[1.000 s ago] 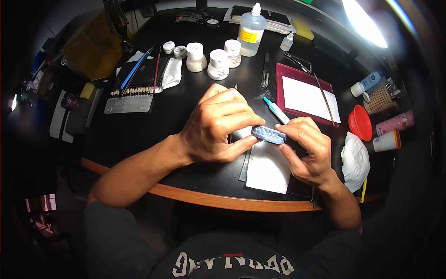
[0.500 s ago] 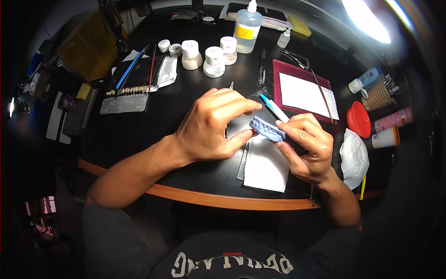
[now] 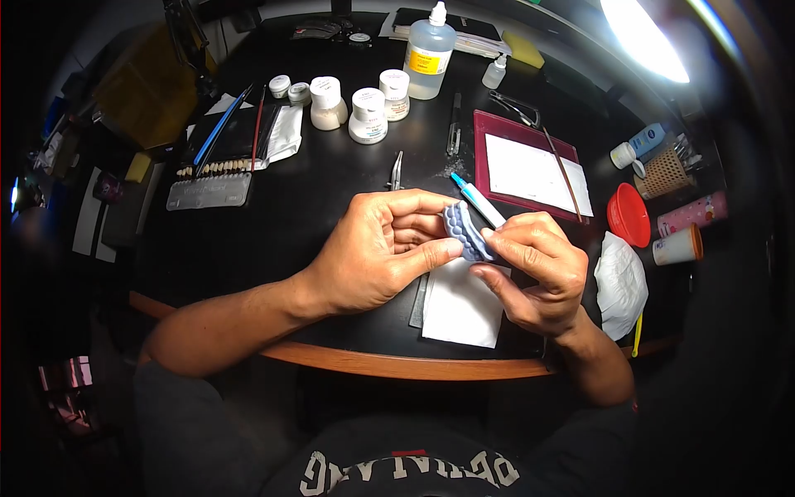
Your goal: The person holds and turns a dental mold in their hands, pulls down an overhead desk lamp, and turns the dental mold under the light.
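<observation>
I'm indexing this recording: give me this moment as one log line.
left hand: holding tooth model | right hand: at model's edge | desk: white sheet

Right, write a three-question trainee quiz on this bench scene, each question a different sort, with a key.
1. True or false: the left hand holds the blue-grey tooth model between thumb and finger.
2. Which of these lies on the maroon tray?
A) red bowl
B) white sheet
C) yellow sponge
3. Fill in: the large clear bottle at the back of the bench carries a ____ label.

Key: 1. True. 2. B. 3. Yellow.
</observation>
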Tool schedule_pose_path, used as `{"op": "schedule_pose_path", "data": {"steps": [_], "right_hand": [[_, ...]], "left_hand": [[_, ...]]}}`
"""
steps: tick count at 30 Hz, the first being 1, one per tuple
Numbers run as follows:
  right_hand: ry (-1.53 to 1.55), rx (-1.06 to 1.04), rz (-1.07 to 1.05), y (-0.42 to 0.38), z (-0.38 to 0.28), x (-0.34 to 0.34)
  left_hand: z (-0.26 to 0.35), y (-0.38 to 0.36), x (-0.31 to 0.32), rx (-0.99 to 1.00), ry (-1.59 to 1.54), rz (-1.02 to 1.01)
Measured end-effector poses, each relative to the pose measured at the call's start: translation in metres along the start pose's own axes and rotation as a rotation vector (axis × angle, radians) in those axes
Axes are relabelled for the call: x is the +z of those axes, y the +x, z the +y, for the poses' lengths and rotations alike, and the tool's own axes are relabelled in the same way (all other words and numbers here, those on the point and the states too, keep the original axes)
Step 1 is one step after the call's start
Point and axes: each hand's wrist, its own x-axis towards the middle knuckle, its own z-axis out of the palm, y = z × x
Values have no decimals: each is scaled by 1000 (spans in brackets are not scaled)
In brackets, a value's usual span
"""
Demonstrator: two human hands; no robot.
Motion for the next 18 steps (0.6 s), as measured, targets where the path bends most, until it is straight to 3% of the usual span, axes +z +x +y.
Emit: {"op": "schedule_pose_path", "data": {"steps": [7,18], "right_hand": [[-2,-2,-1,-1,1,2],[-14,-3,-13,0,-3,0]], "left_hand": [[-7,1,0,81,44,6],[-6,2,-4,39,-35,-38]]}}
